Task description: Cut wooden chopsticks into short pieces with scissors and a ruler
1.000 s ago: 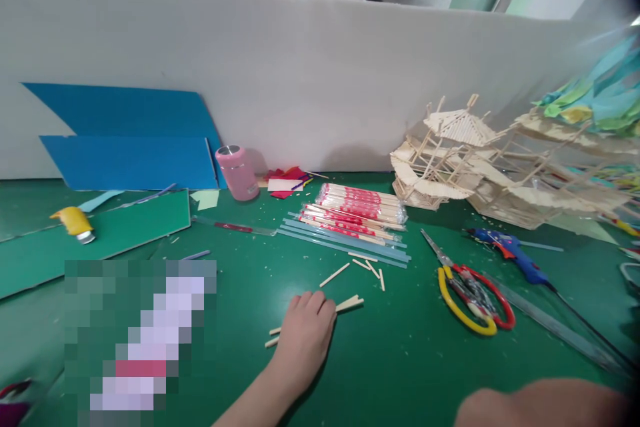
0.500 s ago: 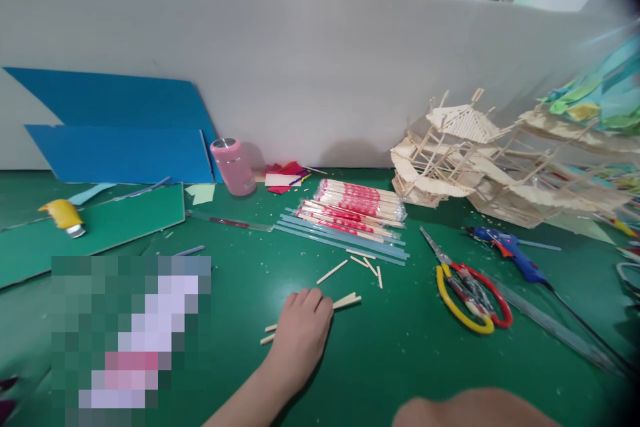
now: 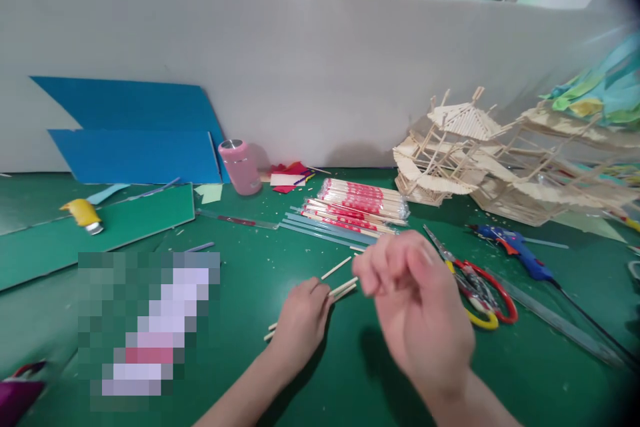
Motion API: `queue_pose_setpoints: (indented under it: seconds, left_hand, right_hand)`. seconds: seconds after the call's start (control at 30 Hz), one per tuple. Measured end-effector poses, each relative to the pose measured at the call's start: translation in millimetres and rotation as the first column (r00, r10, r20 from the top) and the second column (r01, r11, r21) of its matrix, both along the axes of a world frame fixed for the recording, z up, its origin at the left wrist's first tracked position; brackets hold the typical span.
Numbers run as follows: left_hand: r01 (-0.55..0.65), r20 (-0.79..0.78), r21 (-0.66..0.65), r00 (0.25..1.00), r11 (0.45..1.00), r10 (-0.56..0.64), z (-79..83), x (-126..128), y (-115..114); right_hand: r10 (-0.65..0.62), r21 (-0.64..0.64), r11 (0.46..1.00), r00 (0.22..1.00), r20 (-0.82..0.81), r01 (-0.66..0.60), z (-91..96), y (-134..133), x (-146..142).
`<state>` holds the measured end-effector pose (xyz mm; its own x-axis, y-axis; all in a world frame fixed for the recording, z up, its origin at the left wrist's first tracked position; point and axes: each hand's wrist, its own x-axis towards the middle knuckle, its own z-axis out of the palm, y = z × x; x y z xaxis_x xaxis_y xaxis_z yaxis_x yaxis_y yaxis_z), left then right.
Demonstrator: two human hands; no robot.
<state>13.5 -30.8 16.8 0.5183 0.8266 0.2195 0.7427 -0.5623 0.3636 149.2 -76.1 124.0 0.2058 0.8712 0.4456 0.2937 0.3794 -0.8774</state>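
My left hand [image 3: 303,313] rests on the green tabletop, closed around a few thin wooden sticks [image 3: 344,288]. Their ends stick out on both sides of the hand. My right hand [image 3: 420,313] is raised above the table to the right of those sticks, apart from them. Its fingers are curled in and slightly blurred, and nothing shows in them. Behind it, partly covered, lies a loose wooden stick [image 3: 336,268]. Scissors with red and yellow handles [image 3: 487,293] lie just right of my right hand.
Packs of chopsticks [image 3: 363,197] and bluish glue sticks [image 3: 320,232] lie farther back. A blue glue gun [image 3: 523,253] with its cord is at the right, before wooden stick models [image 3: 450,160]. A pink bottle [image 3: 241,170], blue boards [image 3: 135,157] and a yellow cutter [image 3: 83,213] stand or lie leftward.
My right hand has risen from the bottom edge to near the sticks, fingers curled. My left hand stays closed on the sticks, which have shifted slightly. The view has turned a little left.
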Motion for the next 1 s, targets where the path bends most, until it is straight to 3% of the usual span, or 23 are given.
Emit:
queue_pose_setpoints:
  seconds: [0.03,0.07,0.1,0.17,0.3,0.5,0.8,0.9,1.0]
  left_hand:
    - [0.001,0.021,-0.049,1.0,0.999,0.0,5.7,-1.5,1.5]
    - [0.0,0.046,-0.122,0.999,0.992,0.006,11.5,-2.7,3.3]
    - [-0.003,0.089,-0.255,0.996,0.967,0.027,16.7,-3.6,5.4]
    - [0.009,0.121,-0.378,0.992,0.926,0.039,24.1,-4.4,10.4]
    - [0.036,0.117,-0.455,0.993,0.89,0.02,27.3,-3.3,20.2]
    - [0.076,0.094,-0.486,0.995,0.87,-0.034,24.4,-0.1,23.7]
    - [0.137,0.108,-0.419,0.989,0.898,-0.101,24.1,4.1,22.5]
    - [0.093,0.156,-0.303,0.987,0.948,-0.047,31.3,-2.8,26.8]
    - [-0.078,0.246,-0.105,0.964,0.991,0.102,37.9,-11.9,25.3]
  right_hand:
    - [-0.029,0.001,1.0,0.992,-0.123,0.029,-13.6,6.9,8.0]
    - [-0.071,-0.067,0.996,0.99,-0.125,0.063,-28.6,12.1,16.5]
    - [-0.066,-0.169,0.984,0.997,-0.04,0.059,-43.8,15.5,24.9]
    - [0.006,-0.292,0.956,0.994,0.111,0.027,-70.5,17.0,38.9]
    - [0.167,-0.289,0.956,0.911,0.378,-0.055,-98.4,13.0,47.6]
    - [0.096,-0.152,0.988,0.812,0.576,-0.01,-105.8,19.6,39.2]
    - [0.166,-0.148,0.985,0.688,0.706,-0.086,-110.2,25.1,50.9]
    - [0.206,-0.176,0.978,0.681,0.703,-0.115,-103.5,26.9,64.2]
    - [0.184,-0.232,0.972,0.737,0.651,-0.038,-94.1,22.7,81.9]
